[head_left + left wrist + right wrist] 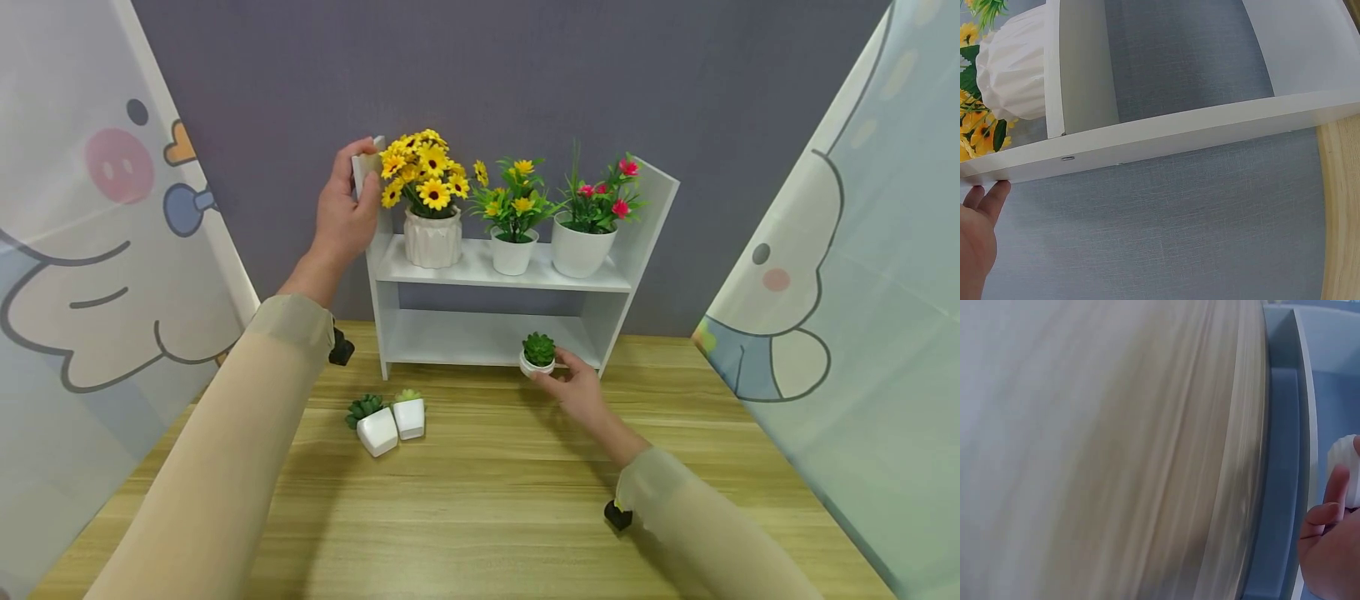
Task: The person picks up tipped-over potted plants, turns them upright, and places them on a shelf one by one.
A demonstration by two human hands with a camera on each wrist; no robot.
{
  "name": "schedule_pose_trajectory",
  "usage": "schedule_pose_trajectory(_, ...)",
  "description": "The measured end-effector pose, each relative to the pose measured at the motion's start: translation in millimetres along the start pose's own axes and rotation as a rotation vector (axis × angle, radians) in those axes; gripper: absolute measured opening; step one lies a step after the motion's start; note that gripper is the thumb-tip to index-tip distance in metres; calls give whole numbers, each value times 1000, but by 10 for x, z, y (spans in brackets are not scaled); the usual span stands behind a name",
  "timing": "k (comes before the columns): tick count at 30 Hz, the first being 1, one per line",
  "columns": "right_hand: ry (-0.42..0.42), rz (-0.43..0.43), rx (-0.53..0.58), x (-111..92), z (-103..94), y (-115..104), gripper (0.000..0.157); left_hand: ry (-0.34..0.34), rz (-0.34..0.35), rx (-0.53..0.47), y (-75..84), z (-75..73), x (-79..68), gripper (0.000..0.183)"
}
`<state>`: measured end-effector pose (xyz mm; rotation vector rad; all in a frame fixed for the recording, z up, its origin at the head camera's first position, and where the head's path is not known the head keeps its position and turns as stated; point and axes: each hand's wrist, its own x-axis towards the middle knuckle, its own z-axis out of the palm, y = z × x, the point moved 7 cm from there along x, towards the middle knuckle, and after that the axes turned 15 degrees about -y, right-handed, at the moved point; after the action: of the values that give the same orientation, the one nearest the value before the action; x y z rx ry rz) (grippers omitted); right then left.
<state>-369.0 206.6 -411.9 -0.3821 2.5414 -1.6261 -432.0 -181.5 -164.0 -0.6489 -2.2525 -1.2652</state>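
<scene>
My left hand (348,204) grips the upper left side panel of a white two-tier shelf (510,285), thumb on one face and fingers on the other. In the left wrist view, fingertips (999,190) touch the panel's outer face. Low at the right, my right hand (581,390) holds a small green succulent in a round white pot (537,364), at the front edge of the lower board. Only part of that white pot (1342,465) shows in the right wrist view, between the fingers. Two more succulents in square white pots (377,432) (410,419) lie tipped on the table.
On the upper board stand a ribbed pot of yellow flowers (433,239), a small pot of yellow blooms (513,253) and a larger pot with red flowers (583,250). A grey wall (517,75) rises behind the shelf. Printed cartoon curtains (112,275) flank the wooden table (465,517).
</scene>
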Motion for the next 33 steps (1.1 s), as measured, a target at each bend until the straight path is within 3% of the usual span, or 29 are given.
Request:
schedule_pose_trajectory(16,100,63,-23,17,-454,139,71,12,26,0,-2,-5,4,48)
schedule_pose_trajectory(33,154,65,16,31,-467,177,78,15,20,14,3,-2,0,48)
